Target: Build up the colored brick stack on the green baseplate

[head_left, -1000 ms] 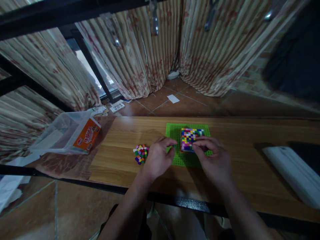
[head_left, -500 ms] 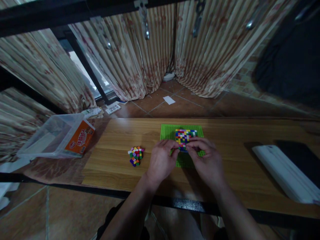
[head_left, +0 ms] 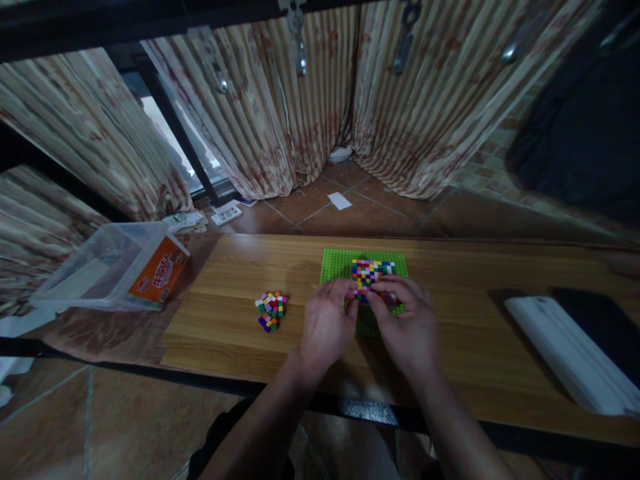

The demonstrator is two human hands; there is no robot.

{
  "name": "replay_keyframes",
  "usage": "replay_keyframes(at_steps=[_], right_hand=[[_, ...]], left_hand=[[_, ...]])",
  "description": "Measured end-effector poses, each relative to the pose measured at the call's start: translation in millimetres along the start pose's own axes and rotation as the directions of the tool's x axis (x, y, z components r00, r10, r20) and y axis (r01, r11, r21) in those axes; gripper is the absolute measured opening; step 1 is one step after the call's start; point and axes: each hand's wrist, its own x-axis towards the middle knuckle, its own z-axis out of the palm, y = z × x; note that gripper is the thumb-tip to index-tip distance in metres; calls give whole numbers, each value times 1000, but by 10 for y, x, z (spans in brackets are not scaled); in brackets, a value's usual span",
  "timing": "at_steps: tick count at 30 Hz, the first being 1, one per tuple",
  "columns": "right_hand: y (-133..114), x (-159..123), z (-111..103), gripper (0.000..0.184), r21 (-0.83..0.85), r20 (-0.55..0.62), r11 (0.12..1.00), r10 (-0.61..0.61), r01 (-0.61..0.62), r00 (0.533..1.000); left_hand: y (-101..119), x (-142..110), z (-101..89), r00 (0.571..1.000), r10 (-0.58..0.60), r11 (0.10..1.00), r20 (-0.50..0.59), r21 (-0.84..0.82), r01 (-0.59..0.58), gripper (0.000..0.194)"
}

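Observation:
A green studded baseplate point(head_left: 333, 261) lies on the wooden table. On it stands a multicoloured patch of small toy bricks point(head_left: 369, 272), packed close together. My left hand point(head_left: 327, 320) is at the patch's near left corner, thumb and index finger pinched. Close beside it, my right hand point(head_left: 407, 323) has its thumb and fingertips pinched over the near side of the patch. The fingertips nearly meet, and whatever is between them is too small to make out. Part of the patch and the plate's near side are hidden by both hands. Left of my hands is a pile of loose small bricks point(head_left: 271, 308).
A clear plastic bin point(head_left: 100, 267) with an orange label sits off the table's left end. A long white object point(head_left: 565, 353) lies at the right of the wooden table point(head_left: 225, 267), beside a dark flat item point(head_left: 600, 320). Curtains point(head_left: 310, 120) hang beyond.
My right hand has shifted slightly left, bringing its fingertips closer to those of my left hand. The left hand stays at the patch, still pinched. The view has moved slightly.

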Motion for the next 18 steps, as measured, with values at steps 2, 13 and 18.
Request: replay_keyframes(at_steps=[2,13,18], right_hand=[[-17,-16,38,14,-31,-30,1000,2,-3,1000],[-15,-24,75,13,-120,-36,992,-29,25,999],[-1,-23,61,14,-132,-12,990,-50,48,999]], left_hand=[[0,-2,11,1000,-7,1000,7,9,7,23],[14,-5,24,999,-34,999,34,-13,34,24],[33,0,10,999,-30,999,40,-31,31,25]])
